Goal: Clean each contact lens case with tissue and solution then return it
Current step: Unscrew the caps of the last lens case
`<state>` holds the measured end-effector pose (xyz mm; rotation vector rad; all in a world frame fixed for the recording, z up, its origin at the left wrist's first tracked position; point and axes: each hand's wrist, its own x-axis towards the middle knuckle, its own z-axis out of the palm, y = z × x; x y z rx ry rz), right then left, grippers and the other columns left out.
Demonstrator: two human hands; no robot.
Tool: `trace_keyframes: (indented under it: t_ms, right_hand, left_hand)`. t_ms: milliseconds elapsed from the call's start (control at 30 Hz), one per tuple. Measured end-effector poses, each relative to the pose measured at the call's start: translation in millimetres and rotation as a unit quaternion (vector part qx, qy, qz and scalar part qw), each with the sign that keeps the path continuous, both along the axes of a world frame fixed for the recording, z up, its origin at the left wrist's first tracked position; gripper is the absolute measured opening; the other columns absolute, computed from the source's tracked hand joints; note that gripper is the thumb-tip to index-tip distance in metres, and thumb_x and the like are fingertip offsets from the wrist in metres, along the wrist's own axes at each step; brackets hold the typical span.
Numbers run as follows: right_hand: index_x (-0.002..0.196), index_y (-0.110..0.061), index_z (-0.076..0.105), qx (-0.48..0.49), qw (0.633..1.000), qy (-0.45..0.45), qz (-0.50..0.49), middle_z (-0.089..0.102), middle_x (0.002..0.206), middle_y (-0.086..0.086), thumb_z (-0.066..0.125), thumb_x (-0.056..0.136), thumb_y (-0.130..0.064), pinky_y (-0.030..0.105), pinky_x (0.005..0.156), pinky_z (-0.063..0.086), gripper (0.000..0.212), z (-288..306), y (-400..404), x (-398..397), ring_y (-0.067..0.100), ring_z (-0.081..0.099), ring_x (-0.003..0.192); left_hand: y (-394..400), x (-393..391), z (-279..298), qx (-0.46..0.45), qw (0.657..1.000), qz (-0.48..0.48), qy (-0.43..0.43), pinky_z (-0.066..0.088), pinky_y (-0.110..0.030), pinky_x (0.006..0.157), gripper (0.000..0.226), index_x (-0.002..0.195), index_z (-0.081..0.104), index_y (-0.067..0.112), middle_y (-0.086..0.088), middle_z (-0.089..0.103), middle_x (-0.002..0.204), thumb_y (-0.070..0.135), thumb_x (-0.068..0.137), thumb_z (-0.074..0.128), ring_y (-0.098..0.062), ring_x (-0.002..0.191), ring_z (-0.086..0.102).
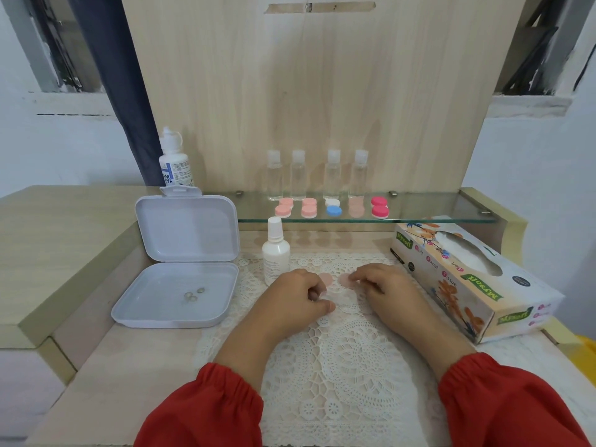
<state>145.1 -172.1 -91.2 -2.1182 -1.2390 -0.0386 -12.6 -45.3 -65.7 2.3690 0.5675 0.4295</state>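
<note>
A pale pink contact lens case (pixel 335 287) lay on the lace mat (pixel 338 366) between the hands, largely hidden; the left hand (pixel 298 293) seemed to pinch one end, the right hand (pixel 382 285) the cap at the other. Five more cases (pixel 332 208) and four clear bottles (pixel 317 174) sat on the glass shelf (pixel 435 208). A white bottle (pixel 275 250) stood just beside the left hand, a tissue box (pixel 467 279) near the right.

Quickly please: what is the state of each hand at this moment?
Left hand: pinches a pale pink cap.
Right hand: pinches the other pale pink cap.
</note>
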Motion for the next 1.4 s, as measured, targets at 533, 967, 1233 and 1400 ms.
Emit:
trace_keyframes:
  t_ms: [533,967,1233,1400]
  right_hand:
    - [0.119,-0.02,0.066,0.018,0.999,-0.042,-0.02,0.066,0.117,-0.004,0.052,0.096,-0.015,0.027,0.099,0.04,0.027,2,-6,-9,0.013,0.052,0.115]
    - [0.116,-0.015,0.067,0.03,0.998,-0.061,-0.016,0.068,0.114,0.0,0.055,0.095,-0.014,0.026,0.094,0.04,0.025,2,-4,-12,0.016,0.055,0.111]
    - [0.118,-0.016,0.066,0.038,0.997,-0.055,-0.023,0.067,0.115,-0.001,0.053,0.095,-0.014,0.026,0.095,0.04,0.026,2,-4,-12,0.015,0.054,0.112]
    - [0.118,-0.017,0.066,0.04,0.998,-0.05,-0.025,0.067,0.116,-0.002,0.052,0.096,-0.015,0.026,0.096,0.041,0.027,2,-5,-12,0.014,0.054,0.113]
  left_hand:
    - [9,-44,22,-0.071,0.99,0.107,-0.061,0.051,-0.03,0.071,0.014,0.08,0.062,0.025,0.0,0.066,0.076,0.025,0.079,0.076,-0.015,0.072,0.066]
    - [80,-109,39,0.176,0.95,0.258,-0.021,0.044,-0.031,0.073,0.026,0.11,0.063,0.011,-0.003,0.064,0.092,0.02,0.086,0.067,-0.024,0.089,0.059]
    - [95,-116,2,0.416,0.898,0.127,-0.072,0.049,-0.035,0.046,0.034,0.091,0.066,-0.002,-0.016,0.063,0.075,-0.012,0.062,0.079,-0.034,0.059,0.061]
    - [95,-115,2,0.415,0.898,0.125,-0.073,0.048,-0.034,0.046,0.031,0.09,0.067,-0.002,-0.015,0.063,0.077,-0.015,0.063,0.076,-0.034,0.061,0.06]
